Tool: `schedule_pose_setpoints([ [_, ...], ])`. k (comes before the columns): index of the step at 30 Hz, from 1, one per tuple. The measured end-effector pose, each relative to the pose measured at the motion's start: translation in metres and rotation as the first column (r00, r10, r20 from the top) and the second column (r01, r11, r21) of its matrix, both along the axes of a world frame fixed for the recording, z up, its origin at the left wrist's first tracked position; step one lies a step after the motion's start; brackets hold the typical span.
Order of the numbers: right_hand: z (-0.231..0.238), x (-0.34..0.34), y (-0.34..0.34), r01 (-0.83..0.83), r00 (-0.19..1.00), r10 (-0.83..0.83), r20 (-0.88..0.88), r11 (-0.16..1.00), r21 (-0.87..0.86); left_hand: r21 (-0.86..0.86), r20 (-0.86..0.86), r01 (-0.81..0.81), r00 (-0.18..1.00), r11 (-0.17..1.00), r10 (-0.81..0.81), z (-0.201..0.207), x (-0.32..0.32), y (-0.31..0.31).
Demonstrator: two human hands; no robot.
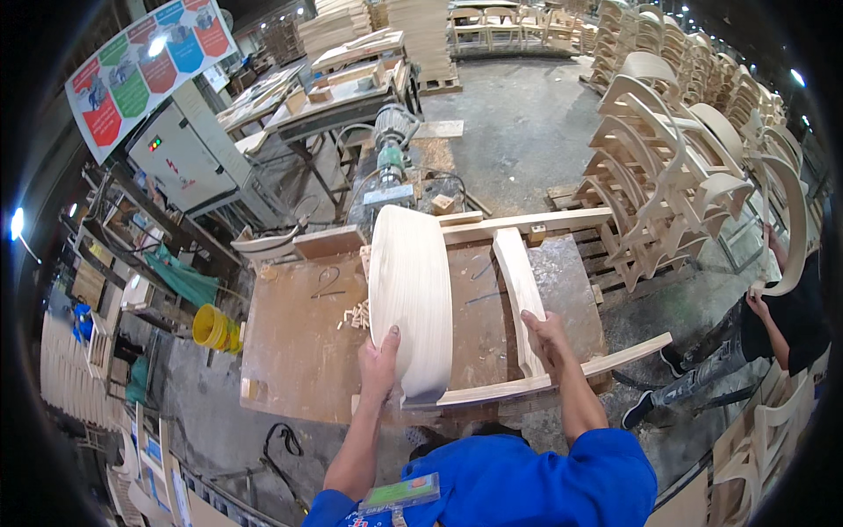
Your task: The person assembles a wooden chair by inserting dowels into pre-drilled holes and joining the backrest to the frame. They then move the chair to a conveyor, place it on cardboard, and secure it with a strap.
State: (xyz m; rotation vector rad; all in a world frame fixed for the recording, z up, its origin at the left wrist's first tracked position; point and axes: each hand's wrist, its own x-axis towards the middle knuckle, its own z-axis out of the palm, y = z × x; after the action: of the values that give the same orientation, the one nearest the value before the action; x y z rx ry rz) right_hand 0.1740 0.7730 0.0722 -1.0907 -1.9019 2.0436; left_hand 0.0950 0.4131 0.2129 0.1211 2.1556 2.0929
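Note:
A wide, curved wooden chair back panel (411,290) stands over the left part of a worktable. My left hand (379,360) grips its left edge, thumb on the face and fingers mostly hidden. To the right, my right hand (551,338) is closed around a narrower wooden crosspiece (520,285). The crosspiece runs between a far wooden rail (562,220) and a slightly curved near rail (606,358). The panel's ends meet or overlap these rails; the joints there cannot be made out. Several small wooden dowels (356,314) lie left of the panel.
The brown worktable (294,351) carries wooden blocks along its edges. Beyond it stands a green-and-grey motor machine (391,154). A yellow bucket (216,329) sits at left. Stacked curved chair frames (650,176) rise at right, where another person (773,325) holds a curved wooden part (790,224).

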Motion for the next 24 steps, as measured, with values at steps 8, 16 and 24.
schedule_pose_setpoints([
  [8,0.004,0.012,-0.007,-0.058,0.994,0.045,0.099,0.989,0.135,0.081,0.134,-0.031,0.991,0.996,0.019,-0.013,0.014,-0.009],
  [16,-0.01,0.002,0.001,-0.02,0.998,0.012,0.061,0.991,0.134,-0.019,-0.01,-0.03,1.0,0.999,0.03,-0.013,0.013,-0.003],
  [24,-0.013,-0.001,0.0,-0.015,0.999,0.012,0.037,0.994,0.11,-0.029,0.103,-0.061,0.993,0.998,0.064,-0.01,0.008,-0.004],
])
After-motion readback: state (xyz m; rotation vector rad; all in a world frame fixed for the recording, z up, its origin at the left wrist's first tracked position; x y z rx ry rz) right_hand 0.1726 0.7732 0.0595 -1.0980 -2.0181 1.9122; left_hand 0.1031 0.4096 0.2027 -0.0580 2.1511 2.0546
